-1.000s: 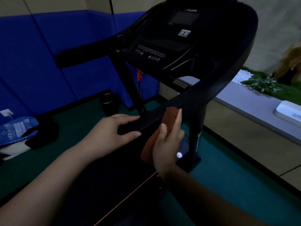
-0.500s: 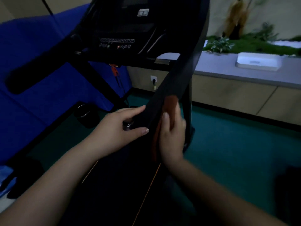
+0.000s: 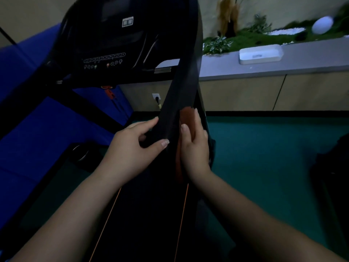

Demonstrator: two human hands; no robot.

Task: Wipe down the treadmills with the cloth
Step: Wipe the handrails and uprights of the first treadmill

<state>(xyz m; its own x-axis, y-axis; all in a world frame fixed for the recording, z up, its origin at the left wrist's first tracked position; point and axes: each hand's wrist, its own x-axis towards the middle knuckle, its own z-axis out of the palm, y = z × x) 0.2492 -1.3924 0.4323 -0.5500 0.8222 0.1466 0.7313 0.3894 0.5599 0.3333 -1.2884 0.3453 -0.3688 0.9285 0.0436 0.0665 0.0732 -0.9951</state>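
Observation:
A black treadmill fills the middle, its console [image 3: 113, 44] above and its right handrail [image 3: 181, 87] slanting down toward me. My left hand [image 3: 136, 148] grips the lower end of that handrail, thumb over one side and fingers under the other. My right hand [image 3: 194, 148] holds a brown-orange cloth [image 3: 187, 120] flat against the handrail's right side, fingers straight along it, thumb on the near face. The cloth's lower end [image 3: 179, 173] hangs below my palm. The dark running belt [image 3: 147, 214] with orange lines lies underneath.
Blue padded mats [image 3: 37, 129] line the left. A grey counter [image 3: 264, 69] with a white box [image 3: 261, 55] and plants [image 3: 245, 35] runs along the right, over teal floor [image 3: 264, 157]. A wall socket [image 3: 156, 97] sits behind the handrail. A dark object [image 3: 332, 176] stands at far right.
My view has swung right and tilted, bringing the counter and plants into sight. Both hands stay on the handrail, the right hand with the cloth shifted slightly along it.

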